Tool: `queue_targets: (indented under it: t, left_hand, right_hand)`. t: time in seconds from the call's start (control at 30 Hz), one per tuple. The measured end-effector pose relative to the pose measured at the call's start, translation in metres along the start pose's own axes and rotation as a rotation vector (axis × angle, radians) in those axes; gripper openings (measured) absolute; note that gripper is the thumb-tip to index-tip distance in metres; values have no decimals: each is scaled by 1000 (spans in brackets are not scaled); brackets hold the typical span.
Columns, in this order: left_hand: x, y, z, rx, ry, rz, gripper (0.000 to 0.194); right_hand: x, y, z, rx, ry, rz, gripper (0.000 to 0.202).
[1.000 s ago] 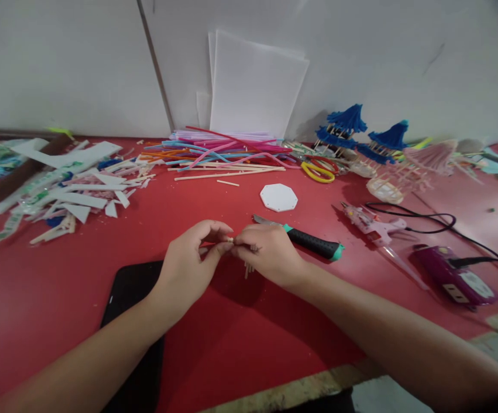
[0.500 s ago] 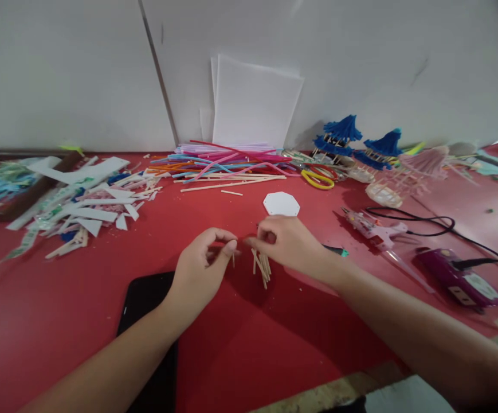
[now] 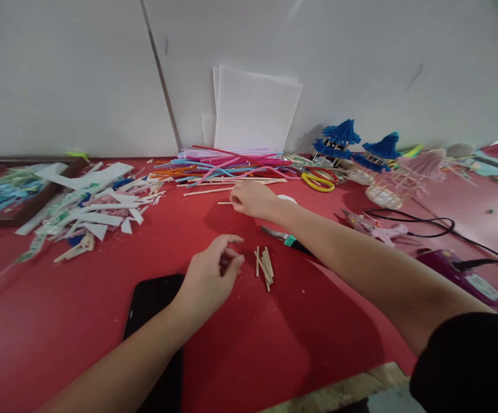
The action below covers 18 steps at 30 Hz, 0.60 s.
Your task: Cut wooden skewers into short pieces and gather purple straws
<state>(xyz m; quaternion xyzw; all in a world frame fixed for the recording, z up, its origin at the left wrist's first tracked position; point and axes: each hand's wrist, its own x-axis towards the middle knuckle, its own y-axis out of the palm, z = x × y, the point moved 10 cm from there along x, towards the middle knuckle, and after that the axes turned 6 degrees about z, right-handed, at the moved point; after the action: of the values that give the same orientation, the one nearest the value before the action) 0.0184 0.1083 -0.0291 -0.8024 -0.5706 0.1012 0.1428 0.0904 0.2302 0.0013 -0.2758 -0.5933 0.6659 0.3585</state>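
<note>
My left hand (image 3: 212, 269) is over the red table with thumb and fingers apart and nothing between them. Farther forward, my right hand (image 3: 253, 198) reaches to a short wooden stick (image 3: 224, 203), its fingers curled at the stick's right end. Whether the fingers grip it is hidden. Several short cut sticks (image 3: 265, 267) lie in a small pile to the right of my left hand. Cutters with a teal and black handle (image 3: 289, 240) lie under my right forearm, and a white card piece (image 3: 287, 198) is partly covered by my right wrist.
Coloured pipe cleaners (image 3: 235, 163) lie along the wall. White scraps (image 3: 98, 206) cover the left side. A black phone (image 3: 154, 298) is under my left forearm. Yellow scissors (image 3: 317, 182), blue-roofed models (image 3: 338, 140), a glue gun (image 3: 381, 230) and a purple power box (image 3: 463, 275) stand or lie right.
My right hand has moved forward from the small pile to the lone stick, uncovering the cutters and partly covering the white card. The fingers of my left hand have spread apart.
</note>
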Motion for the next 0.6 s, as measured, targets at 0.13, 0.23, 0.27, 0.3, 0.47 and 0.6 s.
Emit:
queue_targets:
  t: [0.13,0.23,0.27,0.3,0.47,0.6]
  left_hand:
    - [-2,7,-4,42,-25,39,30]
    - [-4,-8,-8,69,-26,-102,26]
    - [-5,-17,-11,97,-17,-189,27]
    - [-7,-27,-13,127,-9,-276,30]
    - [-1,-25,-13,150,11,-213,30]
    - [3,-19,-3,75,-24,-143,22]
  right_hand:
    - [-22,-11,9,106,-71,-44,12]
    - [-44,-33,10,305,-134,-162,14]
    - [-52,-38,11,369,-142,-192,15]
    - [-59,-41,12,416,-143,-195,16]
    - [-86,-28,39,594,-173,-32,14]
    - [-102,-22,31,795,6,-73,16]
